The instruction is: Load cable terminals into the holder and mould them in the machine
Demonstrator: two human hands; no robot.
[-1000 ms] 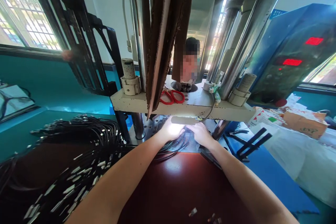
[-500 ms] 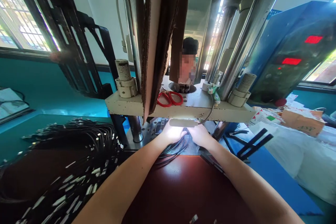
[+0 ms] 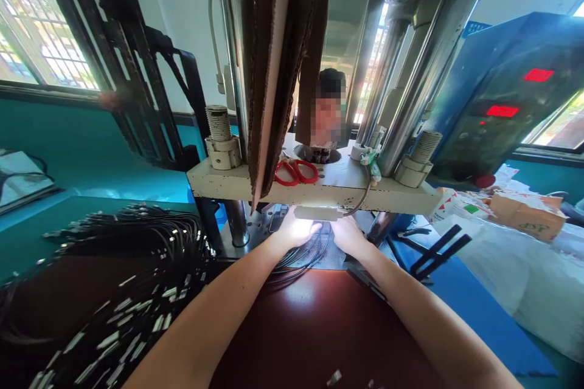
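Both arms reach forward under the plate of a press. My left hand is washed out by lamp light; its thumb shows beside several black cables, and the other fingers are hidden. My right hand is just right of the cables, its fingers out of sight behind the lamp and plate edge. A white bar lamp glows directly above both hands. The cables loop out from between the hands toward the left over the metal bed. I cannot make out what the fingertips touch.
Red-handled scissors lie on the press plate beside upright cardboard. A large heap of black cables with metal ends is at left. Small metal pieces lie on the dark red table. A blue control box stands right.
My hands have moved slightly apart, with a wider gap between them above the cables. The camera view has shifted a little.
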